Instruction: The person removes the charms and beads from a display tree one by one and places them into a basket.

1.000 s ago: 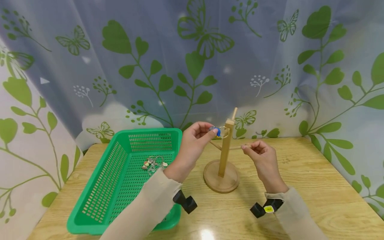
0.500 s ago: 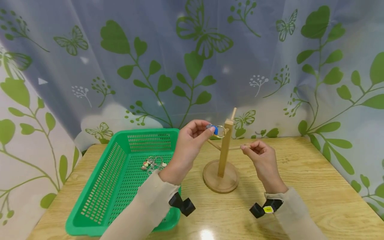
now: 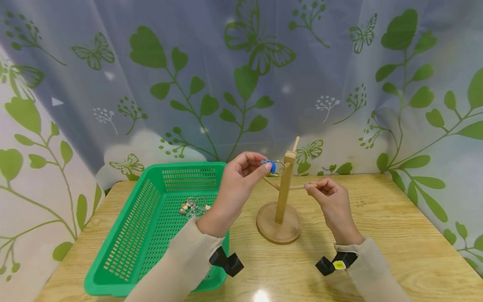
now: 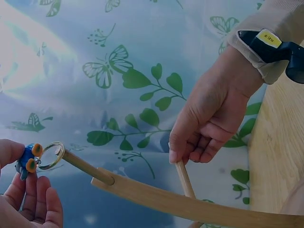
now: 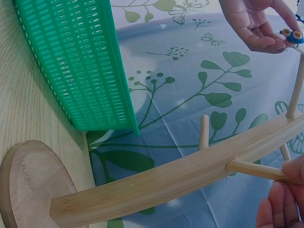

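Observation:
My left hand [image 3: 235, 188] pinches a keychain's blue figure [image 4: 29, 159] between thumb and fingers. The keychain's gold ring [image 4: 51, 156] overlaps the tip of an upper peg on the wooden stand [image 3: 285, 188], as the left wrist view shows. That stand has a round base [image 3: 279, 230], an upright post and several thin pegs. On the right, my right hand [image 3: 332, 205] grips the end of a lower peg [image 5: 256, 170] between thumb and fingers. The upright leans a little to the right in the head view.
A green plastic basket [image 3: 152, 172] stands left of the stand, partly behind my left forearm. Several keychains [image 3: 194, 206] lie on its floor. A patterned curtain [image 3: 211, 75] hangs behind the wooden table [image 3: 392, 235].
My left hand has shifted slightly left, drawing the keychain ring a little away from the post toward the peg's tip. The right hand keeps its grip on the lower peg.

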`<state>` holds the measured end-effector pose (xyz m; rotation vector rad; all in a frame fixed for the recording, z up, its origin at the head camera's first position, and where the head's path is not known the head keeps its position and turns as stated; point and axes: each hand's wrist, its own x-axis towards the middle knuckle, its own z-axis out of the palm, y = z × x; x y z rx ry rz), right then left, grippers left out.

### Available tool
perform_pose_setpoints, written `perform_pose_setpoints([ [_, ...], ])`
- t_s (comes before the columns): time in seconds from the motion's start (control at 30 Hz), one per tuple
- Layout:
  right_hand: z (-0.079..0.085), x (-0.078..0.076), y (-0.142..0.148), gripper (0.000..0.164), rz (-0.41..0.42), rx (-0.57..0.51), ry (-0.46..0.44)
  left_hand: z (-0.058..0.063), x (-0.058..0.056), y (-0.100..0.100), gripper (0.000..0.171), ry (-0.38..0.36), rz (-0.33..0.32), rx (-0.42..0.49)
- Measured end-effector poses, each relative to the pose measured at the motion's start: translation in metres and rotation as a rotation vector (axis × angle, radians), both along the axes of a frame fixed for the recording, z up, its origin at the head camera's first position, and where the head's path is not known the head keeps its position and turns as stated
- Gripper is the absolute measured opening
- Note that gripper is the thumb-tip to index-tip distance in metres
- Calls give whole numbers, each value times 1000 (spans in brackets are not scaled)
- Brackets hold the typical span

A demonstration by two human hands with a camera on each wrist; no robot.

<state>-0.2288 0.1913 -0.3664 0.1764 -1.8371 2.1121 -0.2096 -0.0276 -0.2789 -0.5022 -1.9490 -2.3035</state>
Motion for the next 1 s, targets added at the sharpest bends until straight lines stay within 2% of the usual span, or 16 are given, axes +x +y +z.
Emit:
perform_pose_setpoints([
  [0.23,0,0,0,19,6,-8,0,2,3,-10,13,29,21,-6],
  [0.53,0,1,0,19,-2,-4,-6,-4,1,-34,14,11,50,-48],
  [1.0,0,0,0,18,-14,0,-15,-19,-10,-83,24,-54,118,-212],
])
